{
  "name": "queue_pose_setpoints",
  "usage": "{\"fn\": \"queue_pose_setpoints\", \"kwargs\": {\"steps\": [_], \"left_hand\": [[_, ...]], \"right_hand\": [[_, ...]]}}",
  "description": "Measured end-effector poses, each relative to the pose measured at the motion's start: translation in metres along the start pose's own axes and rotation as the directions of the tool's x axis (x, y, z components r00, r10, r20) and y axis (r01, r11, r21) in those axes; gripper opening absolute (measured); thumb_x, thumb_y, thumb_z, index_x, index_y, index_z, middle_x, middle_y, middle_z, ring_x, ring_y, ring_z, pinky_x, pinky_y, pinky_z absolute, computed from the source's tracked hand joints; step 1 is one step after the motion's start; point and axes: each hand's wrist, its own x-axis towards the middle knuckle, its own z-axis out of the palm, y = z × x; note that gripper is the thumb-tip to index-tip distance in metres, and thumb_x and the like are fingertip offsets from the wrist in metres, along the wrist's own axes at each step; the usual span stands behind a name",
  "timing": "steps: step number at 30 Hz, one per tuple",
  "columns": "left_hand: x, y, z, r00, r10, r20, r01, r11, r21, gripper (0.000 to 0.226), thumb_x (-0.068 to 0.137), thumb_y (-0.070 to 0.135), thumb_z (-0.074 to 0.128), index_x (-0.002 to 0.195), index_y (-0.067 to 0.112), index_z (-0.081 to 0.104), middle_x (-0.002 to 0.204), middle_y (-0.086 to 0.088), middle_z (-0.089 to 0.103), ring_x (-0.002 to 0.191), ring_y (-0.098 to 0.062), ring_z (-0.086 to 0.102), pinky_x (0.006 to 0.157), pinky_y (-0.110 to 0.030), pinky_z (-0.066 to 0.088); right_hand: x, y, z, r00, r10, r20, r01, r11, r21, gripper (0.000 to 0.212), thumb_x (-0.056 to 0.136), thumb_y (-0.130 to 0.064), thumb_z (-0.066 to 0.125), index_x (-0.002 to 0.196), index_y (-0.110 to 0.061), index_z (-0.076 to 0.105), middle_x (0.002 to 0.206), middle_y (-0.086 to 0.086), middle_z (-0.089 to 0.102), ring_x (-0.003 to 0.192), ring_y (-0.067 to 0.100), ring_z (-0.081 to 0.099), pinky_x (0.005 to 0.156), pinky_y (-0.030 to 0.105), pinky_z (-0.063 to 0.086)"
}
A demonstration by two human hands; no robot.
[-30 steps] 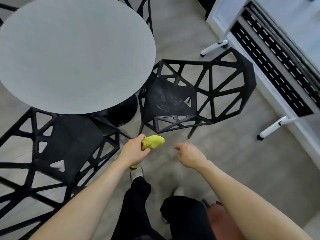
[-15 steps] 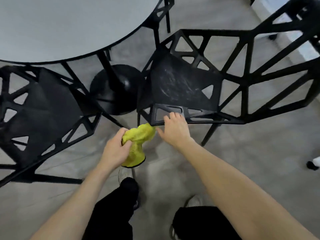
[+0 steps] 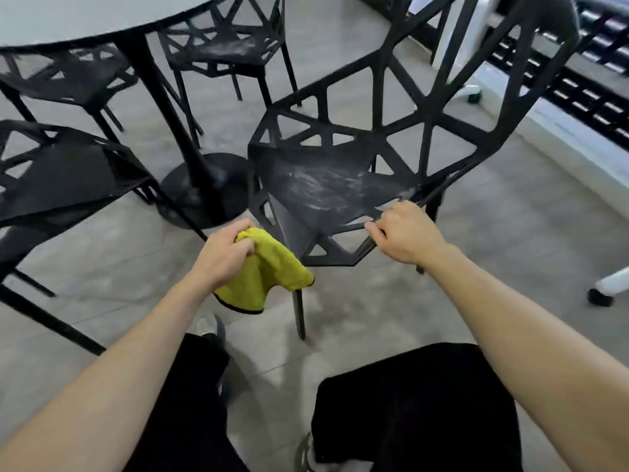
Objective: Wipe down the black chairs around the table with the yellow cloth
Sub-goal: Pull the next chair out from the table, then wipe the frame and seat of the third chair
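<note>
A black lattice chair [image 3: 340,185] stands right in front of me, its seat streaked with pale dust. My right hand [image 3: 405,233] grips the front right edge of that seat, fingers curled round the frame. My left hand [image 3: 223,255] holds the yellow cloth [image 3: 269,274], which hangs bunched just off the seat's front left corner. A second black chair [image 3: 64,178] is at the left, and a third [image 3: 224,49] stands beyond the round grey table [image 3: 85,18].
The table's black pedestal base [image 3: 204,189] sits between the chairs. White furniture legs with black feet [image 3: 602,294] and a dark slatted grille [image 3: 585,93] are at the right. My legs in black trousers [image 3: 408,403] are bent below, on the grey floor.
The view has dropped lower and closer to the chair. My right hand slid from the seat's front middle to its right edge and took hold. The cloth has opened and hangs lower.
</note>
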Motion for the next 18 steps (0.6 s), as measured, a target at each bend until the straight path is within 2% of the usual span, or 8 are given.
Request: {"fn": "queue_pose_setpoints", "kwargs": {"steps": [2, 4, 6, 8, 10, 13, 16, 18], "left_hand": [[-0.019, 0.024, 0.013, 0.996, 0.037, 0.08, -0.043, 0.997, 0.07, 0.023, 0.076, 0.023, 0.056, 0.098, 0.026, 0.062, 0.088, 0.007, 0.067, 0.089, -0.021, 0.061, 0.081, -0.038, 0.048], [-0.026, 0.048, 0.02, 0.983, 0.084, 0.163, -0.109, 0.983, 0.148, 0.024, 0.084, 0.017, 0.062, 0.103, 0.032, 0.058, 0.09, 0.001, 0.07, 0.088, -0.024, 0.064, 0.08, -0.04, 0.05], [-0.027, 0.071, 0.026, 0.962, 0.145, 0.231, -0.188, 0.966, 0.178, 0.033, 0.086, 0.017, 0.066, 0.108, 0.035, 0.051, 0.089, -0.002, 0.069, 0.085, -0.024, 0.065, 0.078, -0.043, 0.053], [-0.028, 0.088, 0.031, 0.931, 0.233, 0.281, -0.289, 0.941, 0.176, 0.038, 0.087, 0.014, 0.07, 0.113, 0.03, 0.047, 0.093, -0.002, 0.069, 0.083, -0.021, 0.064, 0.078, -0.044, 0.053], [-0.027, 0.099, 0.035, 0.9, 0.306, 0.311, -0.36, 0.924, 0.131, 0.042, 0.088, 0.008, 0.074, 0.116, 0.025, 0.047, 0.098, 0.001, 0.07, 0.082, -0.015, 0.065, 0.079, -0.039, 0.055], [-0.017, 0.106, 0.033, 0.885, 0.348, 0.31, -0.376, 0.926, 0.032, 0.042, 0.086, 0.011, 0.081, 0.114, 0.025, 0.054, 0.102, 0.007, 0.072, 0.091, -0.013, 0.069, 0.083, -0.032, 0.056], [0.001, 0.094, 0.028, 0.907, 0.317, 0.276, -0.31, 0.948, -0.069, 0.028, 0.082, 0.019, 0.074, 0.106, 0.028, 0.063, 0.103, 0.007, 0.076, 0.1, -0.016, 0.073, 0.087, -0.031, 0.059], [0.023, 0.07, 0.028, 0.943, 0.228, 0.241, -0.255, 0.963, 0.084, 0.018, 0.085, 0.018, 0.064, 0.1, 0.028, 0.064, 0.102, 0.006, 0.076, 0.095, -0.017, 0.07, 0.081, -0.031, 0.055]], "right_hand": [[-0.022, 0.013, -0.014, 0.987, 0.119, 0.105, -0.128, 0.989, 0.078, 0.044, 0.104, -0.04, 0.048, 0.071, -0.016, 0.065, 0.07, 0.0, 0.056, 0.081, 0.032, 0.063, 0.081, 0.044, 0.053], [-0.035, 0.007, -0.034, 0.958, 0.206, 0.198, -0.257, 0.922, 0.288, 0.033, 0.097, -0.047, 0.056, 0.105, -0.022, 0.075, 0.103, -0.001, 0.069, 0.104, 0.028, 0.067, 0.092, 0.04, 0.055], [-0.04, -0.015, -0.056, 0.972, 0.159, 0.172, -0.224, 0.844, 0.487, 0.053, 0.093, -0.054, 0.069, 0.139, -0.028, 0.065, 0.14, -0.004, 0.064, 0.131, 0.02, 0.058, 0.109, 0.037, 0.047], [-0.041, -0.046, -0.078, 0.97, 0.052, 0.238, -0.19, 0.774, 0.604, 0.086, 0.083, -0.062, 0.08, 0.157, -0.033, 0.046, 0.158, -0.009, 0.051, 0.141, 0.013, 0.047, 0.119, 0.037, 0.038], [-0.039, -0.069, -0.083, 0.936, -0.016, 0.353, -0.225, 0.742, 0.631, 0.088, 0.077, -0.066, 0.084, 0.152, -0.035, 0.05, 0.147, -0.011, 0.059, 0.128, 0.01, 0.055, 0.116, 0.039, 0.045], [-0.04, -0.078, -0.078, 0.941, 0.082, 0.327, -0.289, 0.695, 0.658, 0.038, 0.083, -0.055, 0.083, 0.113, -0.034, 0.072, 0.105, -0.008, 0.074, 0.095, 0.014, 0.069, 0.092, 0.047, 0.06], [-0.049, -0.083, -0.069, 0.941, 0.195, 0.278, -0.338, 0.591, 0.733, 0.018, 0.089, -0.047, 0.074, 0.101, -0.034, 0.07, 0.094, -0.01, 0.074, 0.09, 0.014, 0.069, 0.083, 0.044, 0.061], [-0.054, -0.093, -0.051, 0.941, 0.269, 0.207, -0.331, 0.597, 0.731, 0.016, 0.089, -0.043, 0.067, 0.099, -0.032, 0.064, 0.093, -0.008, 0.072, 0.09, 0.017, 0.068, 0.083, 0.042, 0.059]]}}
